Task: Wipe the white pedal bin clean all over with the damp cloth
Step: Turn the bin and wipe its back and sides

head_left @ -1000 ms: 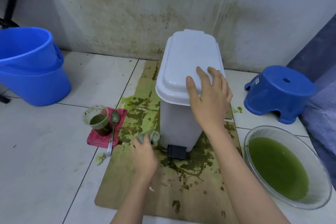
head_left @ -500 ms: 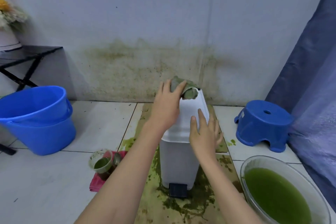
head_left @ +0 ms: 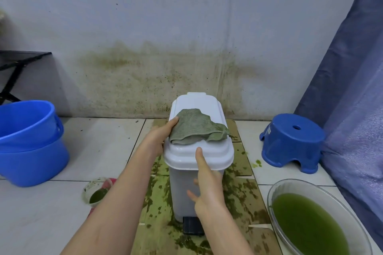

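Left hand [head_left: 159, 138] fingers grip cloth [head_left: 196, 130] on bin [head_left: 199, 151] lid; right hand [head_left: 207, 190] fingers straight, touching lid front.

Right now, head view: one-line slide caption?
Left hand holds a green cloth on the white pedal bin lid; right hand steadies its front.

Both your forearms reach forward from the bottom of the view, bare to the elbow. Your left hand [head_left: 160, 137] is stretched furthest out, its thumb lying along the near left edge of the cloth [head_left: 195, 127] and its fingers hidden beneath it, so it appears to grip the cloth there. Your right hand [head_left: 208, 187] sits lower and nearer to you, fingers straight and spread, the forefinger pointing up and away with its tip on the front of the bin lid [head_left: 207, 155]. It holds nothing.
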`<state>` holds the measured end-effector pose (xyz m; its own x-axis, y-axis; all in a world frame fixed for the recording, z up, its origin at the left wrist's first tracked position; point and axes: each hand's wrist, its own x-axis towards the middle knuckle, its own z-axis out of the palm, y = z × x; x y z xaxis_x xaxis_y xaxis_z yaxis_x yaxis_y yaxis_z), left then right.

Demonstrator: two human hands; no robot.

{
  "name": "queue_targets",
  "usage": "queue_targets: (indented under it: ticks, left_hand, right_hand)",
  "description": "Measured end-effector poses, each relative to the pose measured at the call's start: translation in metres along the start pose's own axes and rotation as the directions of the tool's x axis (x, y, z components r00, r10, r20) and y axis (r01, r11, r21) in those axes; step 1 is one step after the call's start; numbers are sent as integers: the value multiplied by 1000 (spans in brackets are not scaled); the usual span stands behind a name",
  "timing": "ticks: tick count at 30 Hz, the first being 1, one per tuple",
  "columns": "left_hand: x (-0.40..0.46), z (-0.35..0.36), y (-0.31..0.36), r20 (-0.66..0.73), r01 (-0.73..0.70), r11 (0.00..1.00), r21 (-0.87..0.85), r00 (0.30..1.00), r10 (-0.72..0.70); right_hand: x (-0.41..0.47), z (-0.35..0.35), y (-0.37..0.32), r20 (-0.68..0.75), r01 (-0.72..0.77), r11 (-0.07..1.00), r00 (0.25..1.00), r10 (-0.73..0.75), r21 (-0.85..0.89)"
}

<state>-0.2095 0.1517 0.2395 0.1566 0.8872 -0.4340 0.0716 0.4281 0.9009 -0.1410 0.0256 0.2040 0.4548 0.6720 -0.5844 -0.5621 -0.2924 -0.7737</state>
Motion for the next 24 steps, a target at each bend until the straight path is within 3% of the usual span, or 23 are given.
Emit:
queue_targets:
  ticks: [3,6,9,12,14,16,19,21,23,24]
  left_hand:
    - [-6,-2,6,14,-20,999,-43,1000,20]
    - [-11,4,5,27,-9,992,-127,1000,13]
    - [-23,21,-11,44,-25,972,-233,998,36]
    - [-46,41,-35,49,-49,961,-272,997,64]
    - [-61,47,-50,87,-95,985,-146,990,109]
    - [-68,42,-53,138,-194,969,150,975,174]
    - [-55,14,-39,95,-322,775,544,941,324]
    - [-25,-7,-20,-63,-301,747,592,907,416]
    - [12,-25,1,-182,-276,846,456,902,392]
    - [26,-30,10,-178,-272,894,355,920,350]
  right_hand:
    - [5,10,-28,69,-129,990,990,125,58]
    - [16,18,-44,-46,-202,978,978,205,56]
    - [30,-1,-50,-272,-79,996,958,90,51]
    - [43,-38,-63,-260,69,996,962,-81,-54]
    - [48,-54,-68,-203,119,987,969,-139,-106]
    - [48,-62,-69,-153,160,980,972,-177,-116]
    - [46,-66,-66,-109,255,964,959,-262,-76]
    - [43,-64,-62,-92,317,948,943,-320,-39]
    - [40,-58,-55,-58,377,926,925,-376,0]
    - [39,-55,-50,-52,408,913,912,-407,1]
